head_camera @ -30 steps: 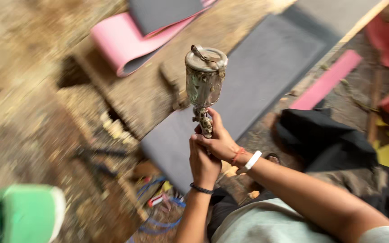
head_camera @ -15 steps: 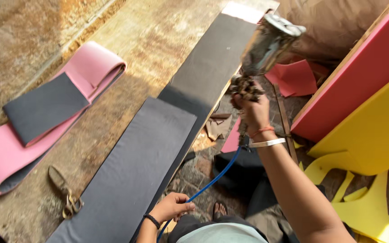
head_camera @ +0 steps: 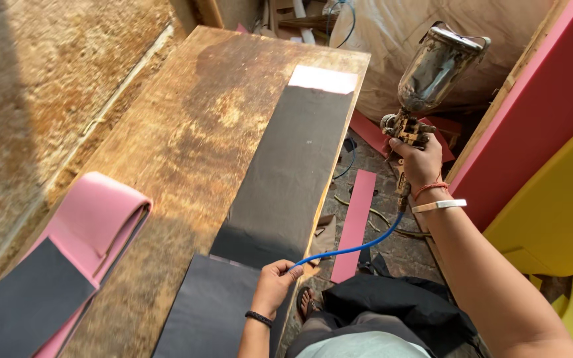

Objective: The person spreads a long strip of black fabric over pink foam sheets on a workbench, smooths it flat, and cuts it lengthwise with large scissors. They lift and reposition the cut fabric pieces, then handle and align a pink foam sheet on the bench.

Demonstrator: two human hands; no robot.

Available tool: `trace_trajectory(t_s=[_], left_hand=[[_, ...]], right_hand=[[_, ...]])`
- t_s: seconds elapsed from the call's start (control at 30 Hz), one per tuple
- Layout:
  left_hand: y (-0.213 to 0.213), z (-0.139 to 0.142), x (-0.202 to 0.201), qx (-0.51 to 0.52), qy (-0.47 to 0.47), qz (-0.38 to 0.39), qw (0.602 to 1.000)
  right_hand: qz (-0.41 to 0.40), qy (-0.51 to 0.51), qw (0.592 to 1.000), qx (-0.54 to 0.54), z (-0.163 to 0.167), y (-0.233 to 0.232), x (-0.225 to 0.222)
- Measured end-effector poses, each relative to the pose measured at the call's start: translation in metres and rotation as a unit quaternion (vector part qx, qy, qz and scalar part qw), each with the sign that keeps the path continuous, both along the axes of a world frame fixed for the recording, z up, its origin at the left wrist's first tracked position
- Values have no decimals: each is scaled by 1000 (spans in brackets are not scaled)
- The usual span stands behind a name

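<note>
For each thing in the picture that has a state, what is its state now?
spray gun: held up in right hand, cup tilted
blue hose: attached, hanging slack
dark sheet: flat on table, left hand on it
pink foam: folded over

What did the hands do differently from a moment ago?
A second ago both hands gripped the spray gun low, close to the body. Then the left hand let go and dropped onto the near dark sheet, where it rests now. The right hand alone lifted the gun up to the right. It still holds the gun, with the blue hose attached.
</note>
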State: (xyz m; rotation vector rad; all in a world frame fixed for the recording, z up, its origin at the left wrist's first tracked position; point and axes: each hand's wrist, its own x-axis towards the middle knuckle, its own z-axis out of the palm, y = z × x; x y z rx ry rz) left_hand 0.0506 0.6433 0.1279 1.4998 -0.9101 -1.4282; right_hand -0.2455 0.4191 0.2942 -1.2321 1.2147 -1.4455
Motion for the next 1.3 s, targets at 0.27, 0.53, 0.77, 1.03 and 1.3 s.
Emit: trace_trajectory(t_s=[0.27,0.53,0.77,1.03,1.3], left_hand=[[-116,12,-28,73,22,-22,997],[-240,-19,-97,113,6,0,994],[-324,-23,-160,184,18,86,979],[-353,-36,-176,208,-20,163,964],[-411,-28,-188,204,-60,138,967]], right_hand=[[40,15,998,48,2,-129,3],[134,147,977,74,-67,-320,-13],[274,132,945,124,-117,-453,11],[342,67,926,146,-138,-510,63],[289,80,947,116,-125,-557,48]])
